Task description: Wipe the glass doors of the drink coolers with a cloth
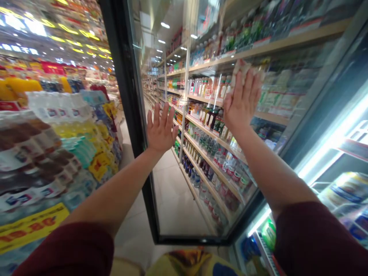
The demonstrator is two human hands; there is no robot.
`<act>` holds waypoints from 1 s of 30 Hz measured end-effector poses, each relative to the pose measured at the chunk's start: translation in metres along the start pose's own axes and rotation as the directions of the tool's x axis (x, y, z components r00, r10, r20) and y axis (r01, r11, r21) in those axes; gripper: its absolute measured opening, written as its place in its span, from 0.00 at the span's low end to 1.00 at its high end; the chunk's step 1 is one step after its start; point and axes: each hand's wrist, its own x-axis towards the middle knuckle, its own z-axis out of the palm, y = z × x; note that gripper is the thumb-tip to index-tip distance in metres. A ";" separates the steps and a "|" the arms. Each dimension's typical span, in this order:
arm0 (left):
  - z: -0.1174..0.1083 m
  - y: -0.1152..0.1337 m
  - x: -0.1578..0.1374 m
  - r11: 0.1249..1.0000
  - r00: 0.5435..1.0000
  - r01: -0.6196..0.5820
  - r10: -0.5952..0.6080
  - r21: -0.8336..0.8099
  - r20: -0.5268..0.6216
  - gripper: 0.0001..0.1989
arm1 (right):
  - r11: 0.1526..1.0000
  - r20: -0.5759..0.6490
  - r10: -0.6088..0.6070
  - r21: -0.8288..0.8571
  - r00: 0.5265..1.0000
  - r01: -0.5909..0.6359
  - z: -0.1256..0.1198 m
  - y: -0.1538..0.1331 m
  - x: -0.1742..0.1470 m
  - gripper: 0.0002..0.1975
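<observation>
Left grip (161, 132): released, fingers spread, apparently against the glass cooler door (201, 157). Right grip (243, 99): holding a cloth (240, 68) under flattened fingers, at the pane. Uneven pressure could swing the door; slack fingers could drop the cloth.

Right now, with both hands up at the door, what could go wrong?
The door stands open with both hands up against it, so uneven pushing might swing it. The left hand, bare and spread, seems to touch the glass and may leave smudges. The cloth lies bunched under the right hand and could slip from the flat fingers.
</observation>
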 end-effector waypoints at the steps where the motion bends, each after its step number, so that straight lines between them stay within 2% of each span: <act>1: 0.000 0.000 0.000 1.000 1.000 0.000 0.000 0.004 -0.002 0.33 | 0.999 0.037 -0.045 0.010 0.998 0.045 0.002 -0.008 -0.004 0.32; 4: 0.001 0.000 0.001 1.000 1.000 0.005 -0.005 0.008 -0.007 0.33 | 0.968 0.178 -0.249 0.066 0.952 0.240 0.003 -0.023 -0.007 0.31; 7: 0.001 -0.001 0.002 1.000 1.000 0.012 -0.012 -0.009 -0.010 0.34 | 0.922 0.244 -0.387 0.096 0.889 0.375 -0.002 -0.016 0.006 0.31; 9: 0.001 -0.002 0.001 1.000 1.000 0.015 -0.015 -0.012 -0.012 0.34 | 0.929 0.219 -0.371 0.069 0.903 0.365 -0.005 -0.004 0.015 0.31; 12: 0.001 -0.002 0.000 1.000 1.000 0.010 -0.010 0.001 -0.019 0.33 | 0.974 0.113 -0.227 0.017 0.967 0.226 -0.005 0.008 0.016 0.32; 14: 0.001 -0.002 0.000 1.000 1.000 0.003 -0.003 0.013 -0.019 0.33 | 0.984 0.074 -0.176 0.013 0.982 0.176 -0.003 0.010 0.007 0.33; 16: 0.001 -0.002 -0.001 1.000 1.000 -0.003 0.003 0.013 -0.016 0.33 | 0.976 0.099 -0.218 0.028 0.971 0.216 -0.004 0.010 -0.001 0.32; 18: 0.000 -0.001 -0.001 1.000 1.000 -0.004 0.004 0.003 -0.016 0.33 | 0.953 0.158 -0.304 0.048 0.940 0.300 -0.008 0.017 -0.005 0.32; 20: 0.000 0.000 -0.001 1.000 1.000 0.000 0.000 -0.008 -0.017 0.33 | 0.950 0.172 -0.312 0.042 0.934 0.309 -0.013 0.033 -0.005 0.32; 23: -0.002 0.002 -0.001 1.000 1.000 0.011 -0.011 -0.001 -0.010 0.33 | 0.995 0.044 -0.101 -0.002 0.994 0.101 -0.017 0.062 -0.018 0.34; 25: -0.003 0.003 -0.001 1.000 1.000 0.018 -0.018 0.009 -0.002 0.33 | 1.000 -0.046 0.022 0.010 0.999 -0.021 -0.015 0.077 -0.044 0.34; 26: -0.004 0.004 -0.001 1.000 1.000 0.022 -0.022 0.011 0.001 0.33 | 0.999 -0.062 0.031 0.023 0.998 -0.029 -0.014 0.081 -0.059 0.34; 28: -0.005 0.005 -0.001 1.000 1.000 0.028 -0.028 0.004 -0.001 0.33 | 0.997 -0.020 -0.060 0.040 0.998 0.060 -0.011 0.086 -0.090 0.33; 30: -0.006 0.005 -0.001 0.999 1.000 0.027 -0.027 -0.018 -0.013 0.33 | 0.981 0.088 -0.191 0.041 0.978 0.188 -0.013 0.090 -0.108 0.32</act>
